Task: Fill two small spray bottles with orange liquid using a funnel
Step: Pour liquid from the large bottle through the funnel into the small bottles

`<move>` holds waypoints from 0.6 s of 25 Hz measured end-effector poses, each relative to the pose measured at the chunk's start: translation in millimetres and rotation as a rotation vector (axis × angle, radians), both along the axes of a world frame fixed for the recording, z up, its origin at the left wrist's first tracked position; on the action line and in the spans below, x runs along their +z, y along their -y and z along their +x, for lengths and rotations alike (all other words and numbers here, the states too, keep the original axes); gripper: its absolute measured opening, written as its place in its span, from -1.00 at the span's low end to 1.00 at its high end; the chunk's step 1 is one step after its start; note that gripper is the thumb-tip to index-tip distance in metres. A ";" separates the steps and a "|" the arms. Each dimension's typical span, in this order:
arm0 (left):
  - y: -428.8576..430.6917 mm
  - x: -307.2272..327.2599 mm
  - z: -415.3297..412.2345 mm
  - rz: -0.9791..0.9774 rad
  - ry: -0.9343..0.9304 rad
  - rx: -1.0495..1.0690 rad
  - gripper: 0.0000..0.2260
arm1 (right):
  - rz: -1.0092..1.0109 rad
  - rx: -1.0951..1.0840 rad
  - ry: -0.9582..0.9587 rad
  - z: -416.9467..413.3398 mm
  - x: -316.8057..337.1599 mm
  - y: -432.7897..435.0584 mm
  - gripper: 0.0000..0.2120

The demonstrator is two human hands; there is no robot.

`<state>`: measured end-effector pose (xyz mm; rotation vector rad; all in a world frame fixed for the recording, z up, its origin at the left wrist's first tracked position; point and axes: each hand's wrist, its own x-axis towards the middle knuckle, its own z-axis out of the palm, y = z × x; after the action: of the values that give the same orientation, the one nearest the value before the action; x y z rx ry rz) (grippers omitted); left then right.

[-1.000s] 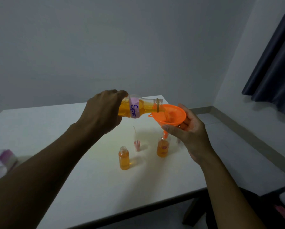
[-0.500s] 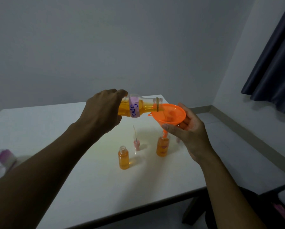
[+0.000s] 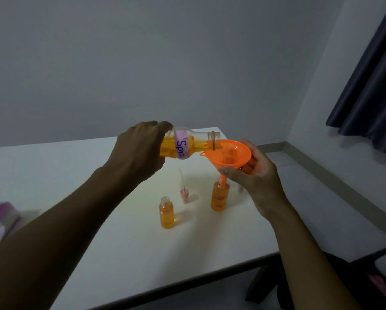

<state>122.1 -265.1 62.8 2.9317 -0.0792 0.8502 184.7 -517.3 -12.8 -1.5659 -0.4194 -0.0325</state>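
Note:
My left hand (image 3: 140,151) grips a large clear bottle of orange liquid (image 3: 187,145) with a pink label, tipped nearly flat, its mouth over an orange funnel (image 3: 228,154). My right hand (image 3: 253,175) holds the funnel from below, its spout in the neck of a small bottle (image 3: 220,196) that stands on the white table (image 3: 120,253), nearly full of orange liquid. A second small bottle (image 3: 166,213), uncapped and full of orange liquid, stands to the left. Between them a pink spray cap (image 3: 184,193) with its thin tube stands upright.
Another pink piece (image 3: 240,187) shows behind my right hand. A pink and white item (image 3: 5,214) lies at the table's left edge. The table's front edge runs close below my arms. A dark curtain (image 3: 370,90) hangs at the right, dark objects beneath it.
The large bottle stays tipped over the funnel and both hands hold about the same place. The level in the right small bottle looks a little higher.

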 end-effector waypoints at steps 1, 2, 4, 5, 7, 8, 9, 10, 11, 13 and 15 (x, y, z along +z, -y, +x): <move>-0.2 -1.1 -0.1 -0.011 -0.002 -0.003 -0.46 | 0.000 -0.001 0.001 0.1 0.1 -0.2 -0.09; -0.4 -2.3 -0.6 -0.026 -0.005 -0.006 -0.47 | 0.001 -0.007 0.001 -0.1 0.3 -0.5 -0.09; -0.8 -5.4 -1.4 -0.055 -0.010 -0.004 -0.47 | 0.003 -0.022 0.006 -1.3 1.3 -1.2 -0.08; -1.1 -7.6 -1.6 -0.074 -0.014 -0.002 -0.47 | 0.005 -0.029 0.008 -1.8 1.6 -1.7 -0.07; -1.0 -13.3 -2.4 -0.127 -0.019 -0.007 -0.47 | -0.003 -0.043 0.014 -2.5 1.7 -2.5 -0.08; -1.0 -16.5 -3.0 -0.155 -0.019 -0.011 -0.47 | -0.012 -0.049 0.021 -2.9 1.9 -2.7 -0.09; -1.3 -19.9 -3.8 -0.177 -0.020 -0.013 -0.47 | -0.023 -0.056 0.029 -2.7 1.8 -2.9 -0.10; -1.7 -23.0 -4.8 -0.196 -0.020 -0.012 -0.47 | -0.029 -0.061 0.039 -2.7 1.7 -3.1 -0.10; -2.4 -25.6 -6.3 -0.214 -0.017 -0.008 -0.47 | -0.031 -0.066 0.045 -2.5 1.4 -3.6 -0.11; -4.3 -28.6 -10.2 -0.260 -0.007 0.007 -0.48 | -0.030 -0.074 0.045 -3.3 2.3 -4.4 -0.09; -5.8 -29.7 -15.2 -0.300 -0.005 0.025 -0.50 | -0.049 -0.088 0.042 -4.0 2.9 -4.9 -0.07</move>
<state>106.9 -259.3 33.1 2.6594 0.0787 0.7809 180.7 -512.4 -9.9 -1.6339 -0.3860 -0.1238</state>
